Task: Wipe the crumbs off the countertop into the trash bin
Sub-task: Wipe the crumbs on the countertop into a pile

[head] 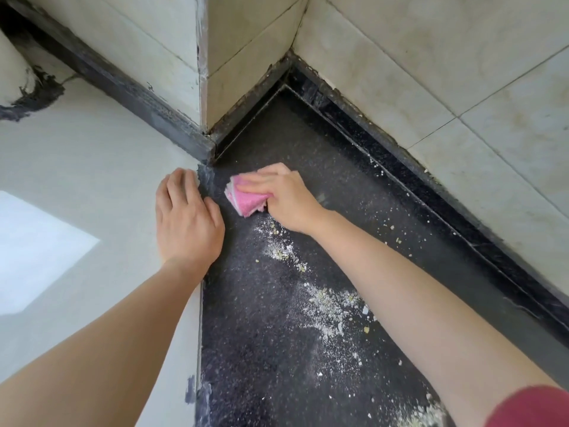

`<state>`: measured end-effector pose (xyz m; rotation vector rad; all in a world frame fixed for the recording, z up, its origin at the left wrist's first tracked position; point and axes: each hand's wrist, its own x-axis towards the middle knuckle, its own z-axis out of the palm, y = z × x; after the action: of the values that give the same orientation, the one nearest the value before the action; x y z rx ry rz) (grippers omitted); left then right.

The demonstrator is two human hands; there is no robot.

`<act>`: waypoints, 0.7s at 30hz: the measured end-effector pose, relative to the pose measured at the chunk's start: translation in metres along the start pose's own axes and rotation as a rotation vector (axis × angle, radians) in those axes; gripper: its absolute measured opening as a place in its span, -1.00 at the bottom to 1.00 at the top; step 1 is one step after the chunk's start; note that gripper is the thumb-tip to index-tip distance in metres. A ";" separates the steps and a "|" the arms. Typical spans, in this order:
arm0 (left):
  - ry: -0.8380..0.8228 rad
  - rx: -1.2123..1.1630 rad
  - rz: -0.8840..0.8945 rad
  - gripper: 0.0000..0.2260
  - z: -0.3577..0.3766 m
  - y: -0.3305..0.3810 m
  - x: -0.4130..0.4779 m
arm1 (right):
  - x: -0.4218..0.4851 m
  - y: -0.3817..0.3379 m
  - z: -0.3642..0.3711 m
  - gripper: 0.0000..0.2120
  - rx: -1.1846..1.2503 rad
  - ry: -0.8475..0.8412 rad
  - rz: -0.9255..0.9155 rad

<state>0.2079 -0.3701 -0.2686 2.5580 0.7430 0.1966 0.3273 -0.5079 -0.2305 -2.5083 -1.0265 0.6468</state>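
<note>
A dark speckled countertop point(264, 349) runs away from me into a tiled corner. Pale crumbs point(329, 306) and white dust lie in a streak along it, from near my right hand down to the bottom right. My right hand point(286, 198) presses a folded pink cloth point(246, 198) flat on the counter near its far left edge. My left hand point(184, 220) lies flat, fingers together, on the counter's left edge beside the cloth and holds nothing. No trash bin is in view.
A white surface point(92, 167) borders the counter on the left, with a bright patch of light on it. Tiled walls point(446, 87) and a raised dark ledge point(400, 167) close off the back and right side.
</note>
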 end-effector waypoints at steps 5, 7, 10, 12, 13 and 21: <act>-0.033 -0.001 -0.009 -0.58 -0.004 0.001 -0.002 | -0.098 0.017 0.009 -0.50 0.100 -0.067 0.005; -0.057 -0.010 -0.008 -0.57 -0.003 0.000 -0.001 | -0.140 0.029 0.013 -0.45 0.052 -0.160 0.070; -0.092 -0.061 0.026 -0.55 -0.009 -0.002 -0.007 | -0.196 0.045 0.006 -0.43 0.021 -0.274 0.180; -0.091 -0.100 0.073 -0.57 -0.016 -0.004 -0.019 | -0.213 0.047 -0.006 -0.49 0.079 -0.291 0.243; -0.086 -0.116 0.081 -0.59 -0.019 -0.006 -0.029 | -0.212 0.045 -0.012 -0.50 0.107 -0.278 0.277; -0.167 -0.020 0.108 -0.51 -0.040 -0.018 -0.148 | -0.083 -0.034 0.012 -0.47 0.104 0.076 0.091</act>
<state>0.0647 -0.4204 -0.2427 2.5595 0.5380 0.0234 0.2490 -0.5432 -0.2008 -2.4796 -0.8349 0.6096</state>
